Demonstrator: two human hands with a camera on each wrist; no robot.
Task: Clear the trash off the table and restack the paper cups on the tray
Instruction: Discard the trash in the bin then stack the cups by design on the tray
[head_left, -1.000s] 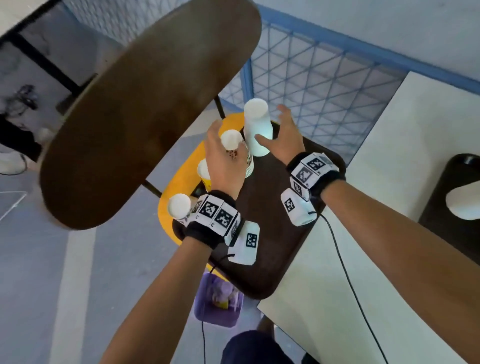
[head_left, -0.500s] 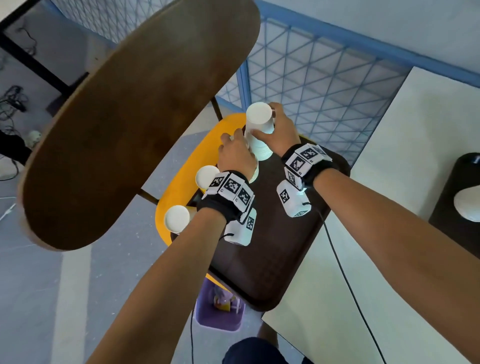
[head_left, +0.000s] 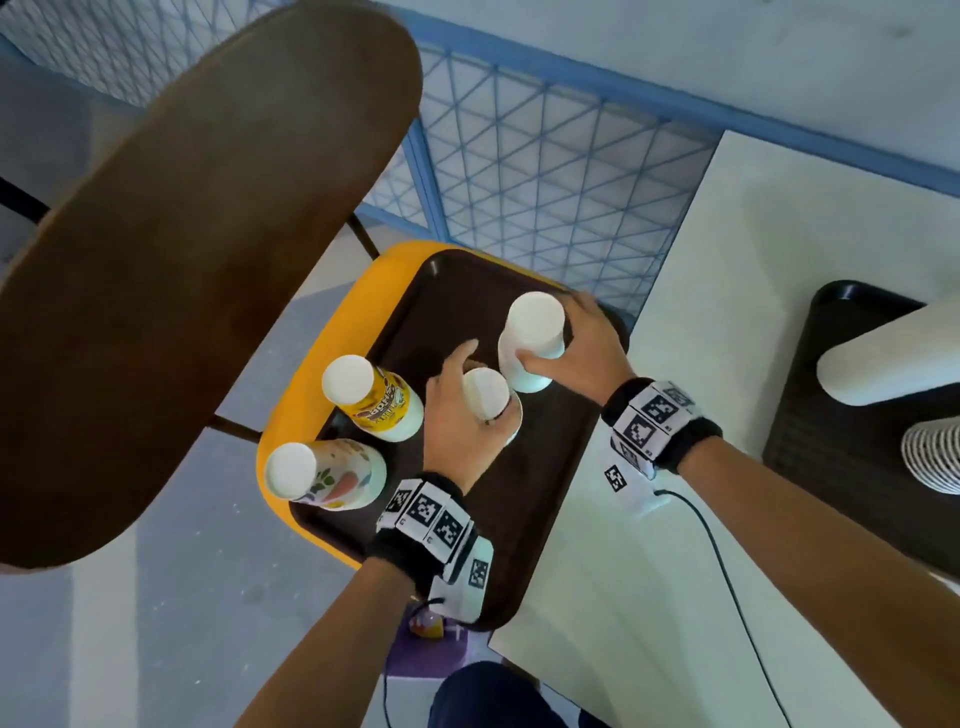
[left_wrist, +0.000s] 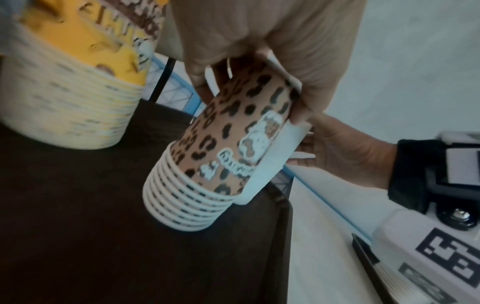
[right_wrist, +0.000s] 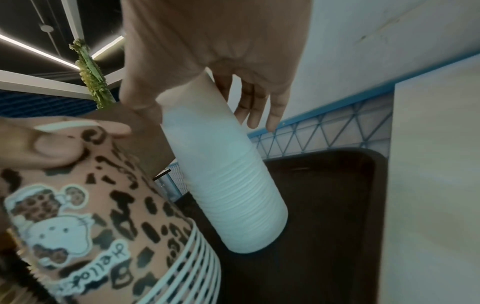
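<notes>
A dark brown tray (head_left: 524, 499) lies on a yellow stool at the table's edge. My left hand (head_left: 462, 410) grips a leopard-print stack of upside-down paper cups (left_wrist: 228, 144) standing on the tray (left_wrist: 78, 236). Right beside it my right hand (head_left: 576, 348) holds a taller plain white cup stack (head_left: 532, 338), thumb on one side, fingers behind it (right_wrist: 226, 181). The leopard stack (right_wrist: 103, 216) touches or nearly touches the white one. A yellow-print cup stack (head_left: 371, 397) and a pastel-print stack (head_left: 322, 475) stand at the tray's left side.
A white table (head_left: 727, 364) runs to the right, bearing a second dark tray (head_left: 841, 431) with more white cup stacks (head_left: 904, 358). A brown chair back (head_left: 182, 249) looms at the left. Blue mesh fence (head_left: 545, 171) stands behind. A purple bin (head_left: 431, 644) sits below the stool.
Both hands have come nearer along the tray with their cup stacks. The view has shifted, so the far half of the tray now shows bare.
</notes>
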